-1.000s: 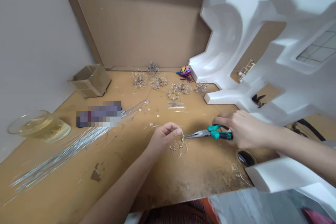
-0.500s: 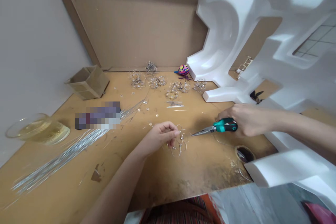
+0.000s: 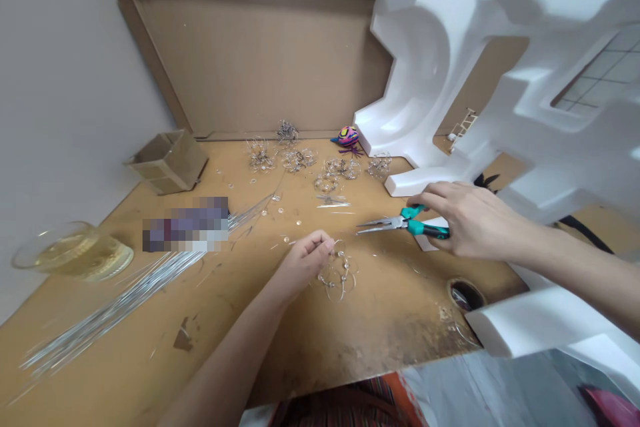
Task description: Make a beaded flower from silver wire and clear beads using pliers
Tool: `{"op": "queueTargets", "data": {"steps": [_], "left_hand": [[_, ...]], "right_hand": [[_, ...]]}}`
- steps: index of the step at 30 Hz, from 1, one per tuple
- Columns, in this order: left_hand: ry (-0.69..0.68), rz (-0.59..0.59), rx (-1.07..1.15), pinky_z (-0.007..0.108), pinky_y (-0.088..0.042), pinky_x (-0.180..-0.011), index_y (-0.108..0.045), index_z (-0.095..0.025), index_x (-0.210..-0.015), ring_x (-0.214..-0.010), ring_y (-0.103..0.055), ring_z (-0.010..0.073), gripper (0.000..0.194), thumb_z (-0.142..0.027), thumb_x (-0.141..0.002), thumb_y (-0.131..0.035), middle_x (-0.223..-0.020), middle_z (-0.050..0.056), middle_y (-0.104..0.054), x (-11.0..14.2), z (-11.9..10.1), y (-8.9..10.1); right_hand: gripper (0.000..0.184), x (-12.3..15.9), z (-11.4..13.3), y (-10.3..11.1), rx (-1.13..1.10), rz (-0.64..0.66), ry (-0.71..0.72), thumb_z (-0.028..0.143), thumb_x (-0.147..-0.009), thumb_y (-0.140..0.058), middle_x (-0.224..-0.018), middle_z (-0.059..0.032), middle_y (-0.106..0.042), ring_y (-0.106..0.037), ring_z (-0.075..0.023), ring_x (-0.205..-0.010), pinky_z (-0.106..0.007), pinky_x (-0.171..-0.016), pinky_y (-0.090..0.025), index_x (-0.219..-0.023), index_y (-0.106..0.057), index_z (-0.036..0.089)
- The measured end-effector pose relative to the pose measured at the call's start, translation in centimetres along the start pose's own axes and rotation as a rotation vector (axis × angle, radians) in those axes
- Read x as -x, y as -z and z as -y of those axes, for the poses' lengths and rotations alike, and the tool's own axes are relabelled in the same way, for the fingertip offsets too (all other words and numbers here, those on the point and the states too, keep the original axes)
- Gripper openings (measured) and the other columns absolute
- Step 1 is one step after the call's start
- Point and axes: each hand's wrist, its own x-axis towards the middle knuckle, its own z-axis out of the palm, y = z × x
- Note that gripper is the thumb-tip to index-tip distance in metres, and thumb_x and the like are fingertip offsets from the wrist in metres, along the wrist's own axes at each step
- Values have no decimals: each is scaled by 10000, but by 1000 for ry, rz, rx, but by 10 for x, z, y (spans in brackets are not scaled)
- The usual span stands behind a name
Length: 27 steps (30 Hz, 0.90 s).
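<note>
My left hand [image 3: 311, 259] pinches a looped wire piece with small clear beads [image 3: 342, 275] between thumb and fingers, low over the table. To its right, my right hand [image 3: 453, 213] grips needle-nose pliers [image 3: 385, 223] with teal and black handles. The pliers' jaws are parted and point left, a little above and apart from the wire piece. Beyond the hands lie short cut wires [image 3: 333, 201] and loose clear rings or beads [image 3: 281, 211].
Several wire clusters [image 3: 300, 159] sit at the back beside a colourful ball-shaped object [image 3: 347, 135]. On the left are a cardboard box [image 3: 170, 163], a glass of yellowish liquid [image 3: 80, 253] and a bundle of straight wires [image 3: 120, 303]. White moulded foam [image 3: 415, 80] borders the right, near a round hole or roll [image 3: 466, 295].
The pliers' jaws have opened, and my right hand has risen slightly with its fingers loosened on the handles. My left hand keeps its pinch on the wire piece, shifted slightly left.
</note>
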Motion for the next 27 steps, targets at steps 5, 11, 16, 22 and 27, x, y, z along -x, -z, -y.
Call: {"op": "queueTargets", "data": {"steps": [5,11,16,22,27], "left_hand": [[22,-79,137,178,-175,-429,-430,-168,-664,-430,-223,41,297,-414,-797,-530,-512,-82,-315,-4,5,-4],[65,-47,256,170,-144,-404,-433,-159,-644,-399,-182,25,301,-394,-772,-571,-467,-102,-258,-3,4,-5],[101,-39,300,165,-135,-395,-437,-154,-639,-385,-178,14,305,-389,-762,-587,-459,-106,-264,-2,2,-5],[111,-31,332,156,-136,-399,-423,-151,-634,-387,-182,6,311,-374,-759,-599,-472,-104,-279,-3,0,-5],[129,-26,335,155,-124,-399,-430,-149,-646,-391,-170,5,311,-382,-751,-607,-480,-104,-273,-3,1,-4]], "right_hand": [[275,-1,19,3,149,-69,143,338,-831,-454,-819,-92,-589,-510,-204,-739,-336,-659,-319,-990,-588,158],[215,-4,39,-7,271,-98,242,243,-835,-457,-770,-74,-576,-459,-181,-696,-314,-632,-268,-990,-581,160],[202,-8,40,-14,291,-117,253,197,-825,-452,-784,-68,-570,-440,-176,-695,-311,-631,-259,-991,-563,167],[223,-9,40,-15,298,-120,273,146,-799,-441,-764,-60,-558,-433,-178,-692,-310,-628,-262,-991,-555,162],[211,-8,40,-14,294,-114,284,167,-805,-449,-765,-58,-556,-434,-181,-694,-311,-631,-268,-988,-555,160]]}}
